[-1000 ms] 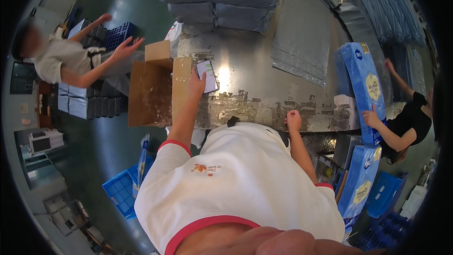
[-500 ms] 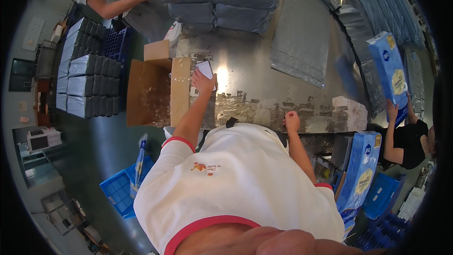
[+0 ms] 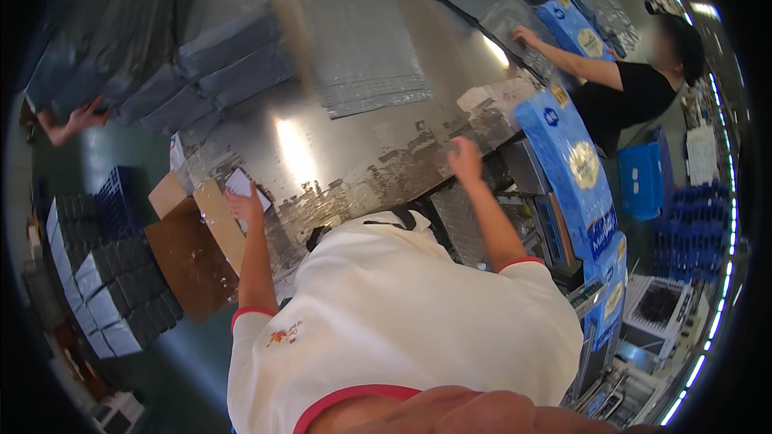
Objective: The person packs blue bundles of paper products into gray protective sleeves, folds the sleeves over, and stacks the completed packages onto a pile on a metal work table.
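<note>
My left hand (image 3: 245,204) is at the left part of the metal worktable (image 3: 354,145), its fingers around the lower edge of a small white rectangular pad (image 3: 239,182). Whether the pad is a card or a stack of slips I cannot make out. An open brown cardboard box (image 3: 189,253) stands directly left of that hand, at the table's edge. My right hand (image 3: 466,162) is above the table's near edge, right of centre, close to a whitish block-like bundle (image 3: 490,104). Its fingers are smeared by motion, and nothing shows clearly in them.
Grey plastic-wrapped packs (image 3: 233,64) sit at the far left, a co-worker's hand (image 3: 87,116) beside them. Flat grey bags (image 3: 362,56) lie mid-table. Blue tissue-type packages (image 3: 575,165) stand at my right; another person (image 3: 635,84) works beyond. More grey packs (image 3: 121,293) are stacked at left.
My view has turned to the right, so the scene has swung left. My right hand has reached out farther to the right; my left stays at the white pad. The right co-worker's arm now extends over the table.
</note>
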### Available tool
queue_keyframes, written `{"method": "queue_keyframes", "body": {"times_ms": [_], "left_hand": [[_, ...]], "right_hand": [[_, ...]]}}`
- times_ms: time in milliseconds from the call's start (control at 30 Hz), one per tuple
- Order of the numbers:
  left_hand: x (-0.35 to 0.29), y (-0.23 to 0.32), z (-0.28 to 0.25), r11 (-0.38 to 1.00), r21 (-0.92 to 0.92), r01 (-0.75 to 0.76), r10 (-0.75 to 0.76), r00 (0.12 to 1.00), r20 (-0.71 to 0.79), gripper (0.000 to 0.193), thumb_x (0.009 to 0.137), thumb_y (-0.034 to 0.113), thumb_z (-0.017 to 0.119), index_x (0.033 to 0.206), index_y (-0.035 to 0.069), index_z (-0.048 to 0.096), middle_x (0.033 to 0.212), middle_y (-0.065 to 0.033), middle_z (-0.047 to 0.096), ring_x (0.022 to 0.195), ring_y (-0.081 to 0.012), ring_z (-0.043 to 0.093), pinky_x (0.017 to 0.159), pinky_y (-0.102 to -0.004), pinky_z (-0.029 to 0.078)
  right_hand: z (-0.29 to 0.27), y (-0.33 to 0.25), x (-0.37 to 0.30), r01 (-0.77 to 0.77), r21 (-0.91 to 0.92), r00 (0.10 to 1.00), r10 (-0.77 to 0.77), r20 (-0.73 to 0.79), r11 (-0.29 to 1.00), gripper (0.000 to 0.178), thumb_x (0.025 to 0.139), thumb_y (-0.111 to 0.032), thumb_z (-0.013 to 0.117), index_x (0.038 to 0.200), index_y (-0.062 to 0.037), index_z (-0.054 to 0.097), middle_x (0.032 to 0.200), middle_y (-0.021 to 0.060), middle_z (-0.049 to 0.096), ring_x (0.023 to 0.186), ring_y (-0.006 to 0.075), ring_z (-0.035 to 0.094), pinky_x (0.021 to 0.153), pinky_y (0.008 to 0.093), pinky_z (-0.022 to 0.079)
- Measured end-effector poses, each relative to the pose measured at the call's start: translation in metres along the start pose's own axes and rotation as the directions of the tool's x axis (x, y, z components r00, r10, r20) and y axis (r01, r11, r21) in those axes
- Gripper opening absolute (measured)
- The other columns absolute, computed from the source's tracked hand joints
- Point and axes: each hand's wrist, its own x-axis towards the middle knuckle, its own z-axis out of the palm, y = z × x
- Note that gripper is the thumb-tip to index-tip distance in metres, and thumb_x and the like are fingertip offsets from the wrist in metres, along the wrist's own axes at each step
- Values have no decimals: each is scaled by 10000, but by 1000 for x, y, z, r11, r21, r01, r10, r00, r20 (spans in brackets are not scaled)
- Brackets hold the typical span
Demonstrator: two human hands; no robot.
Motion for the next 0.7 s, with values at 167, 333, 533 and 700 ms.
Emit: {"method": "queue_keyframes", "body": {"times_ms": [167,333,533,700], "left_hand": [[-31,-8,-31,934,-261,-243,248,969,-14,638,639,200,603,1177,17,313,1211,-159,337,1107,-332,317,885,-459,257],[-68,-11,-42,913,-241,-329,338,941,-3,627,617,143,581,1170,12,316,1219,-175,317,1113,-345,303,894,-458,252],[-97,17,-50,930,-237,-281,331,921,206,519,619,86,563,1106,42,388,1210,-189,320,1105,-356,310,896,-439,266],[-110,55,-52,862,-307,-402,477,849,227,460,621,69,553,1063,33,431,1198,-202,329,1071,-353,354,890,-399,306]], "right_hand": [[-152,114,2,-357,-535,907,148,-395,766,446,632,-159,536,1055,-40,455,1083,185,436,1040,333,376,853,431,316],[-247,227,-64,-815,-480,536,739,-409,325,674,746,-604,327,1218,-124,343,1261,192,290,1178,328,251,929,506,185],[-243,269,-101,-814,-492,550,683,-481,309,712,758,-618,256,1247,-102,303,1276,229,243,1189,389,187,926,516,170],[-170,224,-34,-780,-559,602,578,-550,280,831,730,-648,277,1219,24,290,1210,345,244,1134,492,195,937,514,143]]}}
